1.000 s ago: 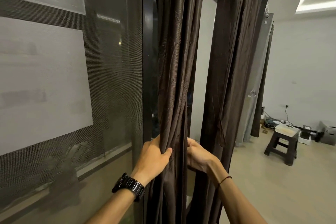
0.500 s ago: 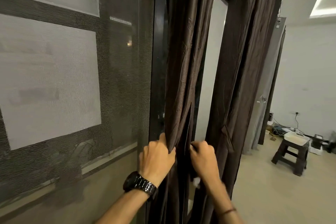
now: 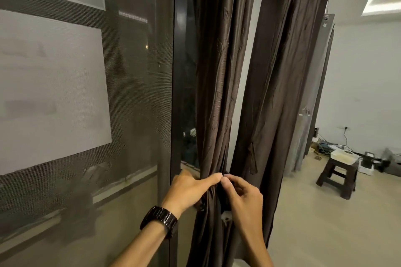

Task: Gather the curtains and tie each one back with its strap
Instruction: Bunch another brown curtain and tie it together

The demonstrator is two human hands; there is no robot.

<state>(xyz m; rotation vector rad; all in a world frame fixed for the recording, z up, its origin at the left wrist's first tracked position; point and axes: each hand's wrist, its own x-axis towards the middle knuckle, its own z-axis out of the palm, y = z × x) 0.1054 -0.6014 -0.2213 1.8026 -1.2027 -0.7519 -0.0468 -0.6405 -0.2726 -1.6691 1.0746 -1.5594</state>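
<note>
Head view: your left hand (image 3: 191,188) pinches the gathered brown curtain (image 3: 217,115) beside the dark window frame (image 3: 176,71), thumb laid across the folds. Your right hand (image 3: 243,197) meets it thumb to thumb, fingers (image 3: 235,186) curled on something dark at the bundle, likely the strap, can't confirm. Risk: loosen the left pinch while fastening and the pleats fan out; the slick fabric may slide down. Both wrists sit low, forearms angled up. The second curtain (image 3: 280,93) hangs untied just right.
</note>
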